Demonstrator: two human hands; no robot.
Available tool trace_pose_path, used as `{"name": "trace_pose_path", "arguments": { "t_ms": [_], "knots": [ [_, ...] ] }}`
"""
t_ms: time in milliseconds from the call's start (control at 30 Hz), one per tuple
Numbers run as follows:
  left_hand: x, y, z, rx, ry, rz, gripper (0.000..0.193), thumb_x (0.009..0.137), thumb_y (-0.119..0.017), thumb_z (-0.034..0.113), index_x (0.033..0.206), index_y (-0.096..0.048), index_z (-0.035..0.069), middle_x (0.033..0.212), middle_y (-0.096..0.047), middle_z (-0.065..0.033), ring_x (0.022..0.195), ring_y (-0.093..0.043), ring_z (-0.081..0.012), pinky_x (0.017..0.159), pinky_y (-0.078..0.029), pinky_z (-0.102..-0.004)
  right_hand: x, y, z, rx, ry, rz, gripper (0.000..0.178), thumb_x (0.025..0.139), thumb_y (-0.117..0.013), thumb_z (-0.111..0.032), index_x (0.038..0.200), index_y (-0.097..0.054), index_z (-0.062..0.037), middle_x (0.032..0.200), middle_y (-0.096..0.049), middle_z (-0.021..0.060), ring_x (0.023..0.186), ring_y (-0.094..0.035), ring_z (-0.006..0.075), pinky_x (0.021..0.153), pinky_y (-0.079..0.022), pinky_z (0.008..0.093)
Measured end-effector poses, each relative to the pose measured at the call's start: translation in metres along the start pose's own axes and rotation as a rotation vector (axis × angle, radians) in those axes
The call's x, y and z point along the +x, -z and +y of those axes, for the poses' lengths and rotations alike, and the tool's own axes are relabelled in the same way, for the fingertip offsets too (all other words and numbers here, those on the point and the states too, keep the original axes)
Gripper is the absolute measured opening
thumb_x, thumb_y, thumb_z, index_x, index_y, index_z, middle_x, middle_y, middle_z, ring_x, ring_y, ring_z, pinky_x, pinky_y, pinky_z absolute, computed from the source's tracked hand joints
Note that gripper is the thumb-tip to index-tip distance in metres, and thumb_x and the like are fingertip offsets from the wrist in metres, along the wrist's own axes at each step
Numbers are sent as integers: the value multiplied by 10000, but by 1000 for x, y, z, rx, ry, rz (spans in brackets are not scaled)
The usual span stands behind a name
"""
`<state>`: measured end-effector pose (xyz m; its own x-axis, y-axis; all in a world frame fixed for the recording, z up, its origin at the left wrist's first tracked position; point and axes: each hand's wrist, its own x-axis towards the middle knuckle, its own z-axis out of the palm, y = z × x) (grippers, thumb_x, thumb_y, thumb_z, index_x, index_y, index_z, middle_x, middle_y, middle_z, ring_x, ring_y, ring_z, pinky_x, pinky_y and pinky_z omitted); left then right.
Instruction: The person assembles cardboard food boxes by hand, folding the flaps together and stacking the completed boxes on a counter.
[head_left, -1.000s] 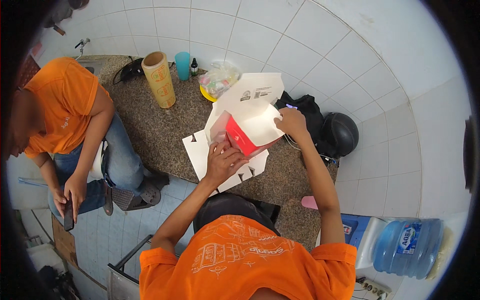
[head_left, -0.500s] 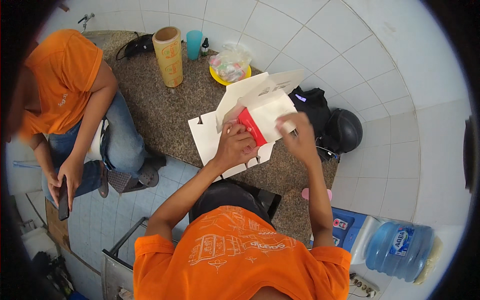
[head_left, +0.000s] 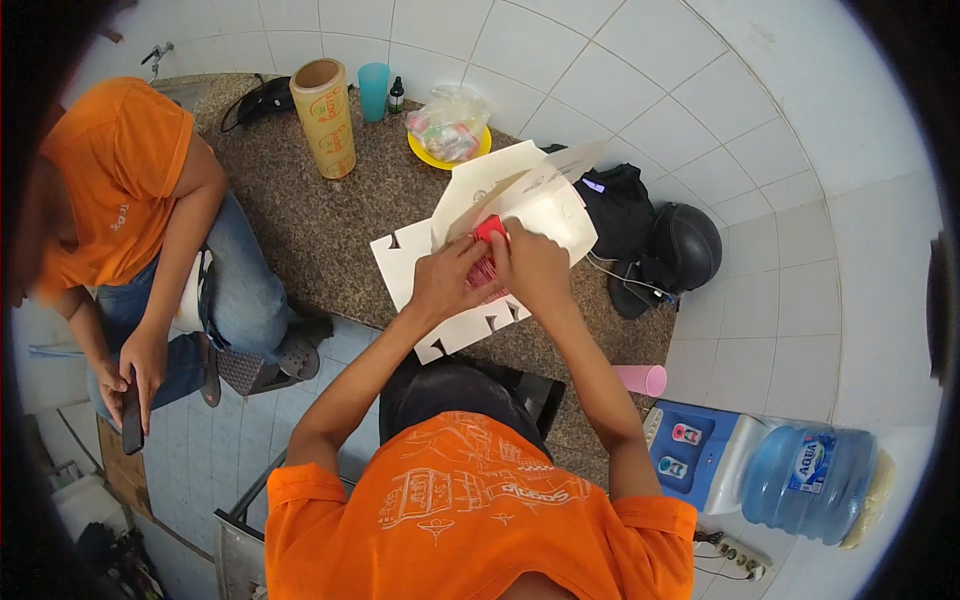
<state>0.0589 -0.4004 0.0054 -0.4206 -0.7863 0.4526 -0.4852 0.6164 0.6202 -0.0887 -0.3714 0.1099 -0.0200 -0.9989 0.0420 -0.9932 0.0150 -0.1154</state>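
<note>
Several white cardboard cartons, partly unfolded, lie on the counter in front of me with slotted flaps spread out. A flap with dark print stands up at the back, and a pale inner panel shows at the right. Between my hands is a red and white carton with a red patterned face, mostly covered by fingers. My left hand is closed on its left side, fingers bent over the red face. Close beside it, my right hand grips the right side, thumb near the left fingers.
Behind the cartons stand a plastic-wrap roll, a blue cup, a dark bottle and a yellow plate with a plastic bag. At right are a black helmet, pink cup and water dispenser. A person sits left, holding a phone.
My right hand has come left and inward from the carton's right side, and now meets the left hand at the red carton. More of the red patterned face shows between the hands.
</note>
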Motion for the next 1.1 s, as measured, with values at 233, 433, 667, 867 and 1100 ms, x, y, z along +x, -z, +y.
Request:
{"name": "trace_pose_path", "arguments": {
  "t_ms": [233,433,667,867,1100],
  "knots": [
    [-8,4,8,-67,274,0,842,602,-907,493,1343,-644,192,1117,-751,-115,924,-754,-302,747,-597,-425,11,-27,-6,-3,30,-82,229,974,-589,-268,1022,-595,-43,780,-726,181,711,-732,386,629,-568,499],
    [-7,-7,6,-117,348,-20,772,660,-888,425,1344,-622,185,1091,-751,-119,923,-746,-329,759,-590,-425,14,-55,-7,20,68,-66,290,956,-529,-298,1005,-592,-19,740,-714,203,692,-727,390,634,-566,515],
    [-14,-3,14,-318,211,124,669,741,-899,355,1287,-608,100,1188,-670,-151,1089,-687,-331,866,-577,-438,29,-48,12,99,-53,144,292,960,-566,-347,878,-667,-85,746,-722,154,680,-717,377,638,-560,512],
    [-3,-13,31,-195,-220,42,477,803,-848,280,1229,-683,143,1236,-623,-97,1340,-510,-381,1148,-393,-552,101,-56,190,352,-314,40,535,1029,-508,-487,1103,-720,-1,1107,-722,230,1120,-651,436,924,-519,481],
    [-5,-22,17,-134,-305,-16,279,822,-816,247,1099,-784,235,1076,-635,-18,1249,-536,-341,1143,-361,-610,99,-92,207,698,-192,-101,672,1081,-396,-538,1194,-672,64,1179,-700,271,1157,-635,398,1008,-467,449]
  ]
}}
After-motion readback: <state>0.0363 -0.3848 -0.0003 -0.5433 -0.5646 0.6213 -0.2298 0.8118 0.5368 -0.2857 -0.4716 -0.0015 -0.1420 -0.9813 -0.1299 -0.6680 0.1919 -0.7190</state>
